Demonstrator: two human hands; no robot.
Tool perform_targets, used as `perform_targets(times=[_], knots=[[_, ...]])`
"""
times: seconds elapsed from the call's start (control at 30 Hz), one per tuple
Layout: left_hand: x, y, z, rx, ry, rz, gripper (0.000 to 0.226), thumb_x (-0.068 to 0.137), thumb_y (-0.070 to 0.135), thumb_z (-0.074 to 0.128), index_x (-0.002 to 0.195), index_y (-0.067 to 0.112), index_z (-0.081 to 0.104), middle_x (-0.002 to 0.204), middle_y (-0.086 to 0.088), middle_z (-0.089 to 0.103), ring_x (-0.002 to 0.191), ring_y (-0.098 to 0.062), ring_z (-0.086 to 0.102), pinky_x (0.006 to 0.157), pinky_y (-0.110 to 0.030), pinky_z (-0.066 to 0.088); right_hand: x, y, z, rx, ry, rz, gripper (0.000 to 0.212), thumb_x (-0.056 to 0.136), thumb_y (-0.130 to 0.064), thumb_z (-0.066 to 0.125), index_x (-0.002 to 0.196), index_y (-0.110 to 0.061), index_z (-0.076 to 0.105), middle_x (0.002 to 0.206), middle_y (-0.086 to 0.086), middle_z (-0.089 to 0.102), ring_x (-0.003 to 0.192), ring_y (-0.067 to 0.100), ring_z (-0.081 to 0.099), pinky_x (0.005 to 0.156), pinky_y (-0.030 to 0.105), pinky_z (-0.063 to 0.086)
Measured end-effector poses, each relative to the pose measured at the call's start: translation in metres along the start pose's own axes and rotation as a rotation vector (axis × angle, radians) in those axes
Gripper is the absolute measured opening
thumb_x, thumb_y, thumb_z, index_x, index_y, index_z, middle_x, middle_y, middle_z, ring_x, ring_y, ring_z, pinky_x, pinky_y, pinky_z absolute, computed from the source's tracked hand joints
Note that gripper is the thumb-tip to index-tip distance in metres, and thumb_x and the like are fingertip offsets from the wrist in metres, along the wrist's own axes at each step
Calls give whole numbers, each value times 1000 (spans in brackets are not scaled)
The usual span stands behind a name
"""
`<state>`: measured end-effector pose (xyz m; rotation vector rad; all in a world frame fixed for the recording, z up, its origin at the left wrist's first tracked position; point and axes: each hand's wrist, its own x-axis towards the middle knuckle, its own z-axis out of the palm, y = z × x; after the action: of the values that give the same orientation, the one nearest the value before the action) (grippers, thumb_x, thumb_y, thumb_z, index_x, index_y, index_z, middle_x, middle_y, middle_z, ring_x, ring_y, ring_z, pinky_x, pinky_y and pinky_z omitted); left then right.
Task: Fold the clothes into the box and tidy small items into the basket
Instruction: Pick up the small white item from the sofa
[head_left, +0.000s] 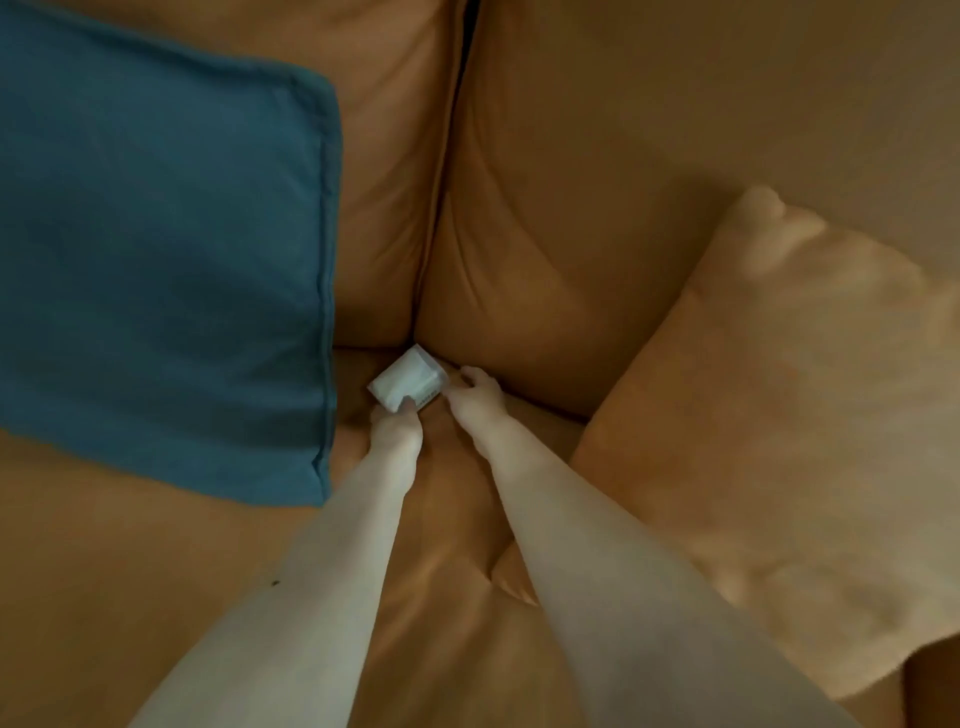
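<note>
While both arms reach deep into the sofa (571, 218) corner, the left hand (396, 427) has its grip on the pack (406, 380), a small white packet, pinching its near edge w/ thumb on top. The right hand (475, 397) sits just beside the pack's right corner, fingers curled loosely, holding nothing, maybe touching it; too blurry to say. Pack lies at the seat/backrest crease, just right of the blue cushion (161, 260), tan cushion (779, 415) well off to the right. It's tilted, long axis approx. diagonal, near-left to far-right, far corner tucked toward the seam. To do this well: firm up the pinch, lift straight out of the crease, don't drag. Basket's not in view.
</note>
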<state>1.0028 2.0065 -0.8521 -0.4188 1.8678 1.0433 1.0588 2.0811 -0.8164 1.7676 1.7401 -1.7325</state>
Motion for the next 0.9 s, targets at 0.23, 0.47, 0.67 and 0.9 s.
perform_targets(times=[0.23,0.47,0.67,0.9], knots=[[21,-1,6,-118,86,0,47,98,35,44,139,13,39,132,-16,54,117,-33,55,101,-47,46,21,11,13,81,19,-18,34,97,-34,46,126,-19,56,137,6,46,124,25,48,106,36,41],[-35,-22,-10,-163,-92,52,50,98,25,48,143,19,28,132,-12,52,102,-24,59,84,-36,50,-18,35,5,231,80,77,27,92,-33,54,114,-18,49,107,1,57,99,18,55,95,35,48],[-85,-51,-71,-21,-171,48,51,98,26,47,144,31,24,127,-7,54,89,-17,61,79,-33,52,-85,45,23,231,49,83,23,91,-30,57,110,-19,51,104,0,59,101,18,60,96,38,52],[-116,-71,-171,-148,60,65,28,98,27,43,125,21,45,114,-10,59,87,-23,58,83,-36,52,-166,26,104,217,-11,9,19,89,-24,59,104,-15,53,103,3,61,96,19,61,97,40,51]])
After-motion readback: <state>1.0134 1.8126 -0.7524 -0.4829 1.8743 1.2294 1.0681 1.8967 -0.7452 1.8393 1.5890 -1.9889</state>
